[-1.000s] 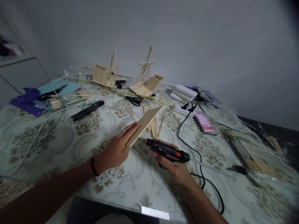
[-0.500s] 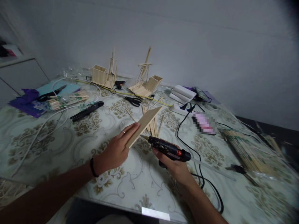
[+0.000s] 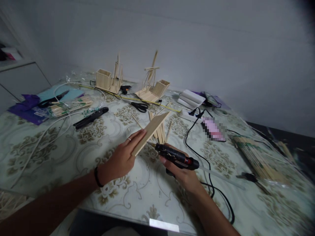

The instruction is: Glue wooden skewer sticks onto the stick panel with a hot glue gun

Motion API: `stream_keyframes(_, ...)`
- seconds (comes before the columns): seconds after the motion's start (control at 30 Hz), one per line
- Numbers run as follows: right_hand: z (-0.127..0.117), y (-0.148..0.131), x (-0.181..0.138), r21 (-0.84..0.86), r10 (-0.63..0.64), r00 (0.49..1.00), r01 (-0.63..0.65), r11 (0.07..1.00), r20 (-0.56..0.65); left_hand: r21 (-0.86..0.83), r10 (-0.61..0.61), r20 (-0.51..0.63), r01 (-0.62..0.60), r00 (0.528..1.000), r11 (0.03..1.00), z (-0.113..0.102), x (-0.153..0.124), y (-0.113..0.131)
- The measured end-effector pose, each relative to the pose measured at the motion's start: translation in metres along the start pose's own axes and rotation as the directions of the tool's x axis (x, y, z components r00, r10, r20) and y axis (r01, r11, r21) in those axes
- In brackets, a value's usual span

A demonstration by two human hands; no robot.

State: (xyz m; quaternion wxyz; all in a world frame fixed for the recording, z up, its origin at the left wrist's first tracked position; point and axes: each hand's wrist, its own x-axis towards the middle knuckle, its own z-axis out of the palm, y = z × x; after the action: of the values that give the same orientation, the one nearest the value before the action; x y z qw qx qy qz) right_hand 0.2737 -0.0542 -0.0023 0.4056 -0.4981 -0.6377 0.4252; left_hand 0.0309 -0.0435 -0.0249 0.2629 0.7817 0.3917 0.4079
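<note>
My left hand [image 3: 121,157] grips a flat panel of pale wooden sticks [image 3: 152,131], which is tilted up on edge above the table; a ring and a black wristband show on that hand and wrist. My right hand [image 3: 182,170] is wrapped round a black hot glue gun [image 3: 174,156]. The gun's nozzle points left, at or very near the panel's lower edge; contact cannot be made out. A clear glue stick [image 3: 221,177] juts from the gun's rear. Behind the panel lie loose wooden sticks [image 3: 161,132].
Two stick-built models, one at left [image 3: 103,80] and one at right [image 3: 152,91], stand by the wall. Scissors [image 3: 139,107], a black utility knife [image 3: 91,118], a power strip [image 3: 189,115], pliers [image 3: 251,178] and bagged sticks [image 3: 258,160] lie around. A black cord [image 3: 189,141] trails beside my right hand.
The view has shifted very slightly. Both hands, the panel and the glue gun keep nearly the same positions, with the nozzle still at the panel's edge.
</note>
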Motion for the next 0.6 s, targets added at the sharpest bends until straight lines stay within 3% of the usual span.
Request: stream_keyframes(0.6,0.0049,-0.0056,-0.0034,0.03,0.06,0.995,-0.058,0.998,-0.078,0.005,-0.005,0.002,0.005,1.0,1.0,-0.0013,-0.0002,0.0009)
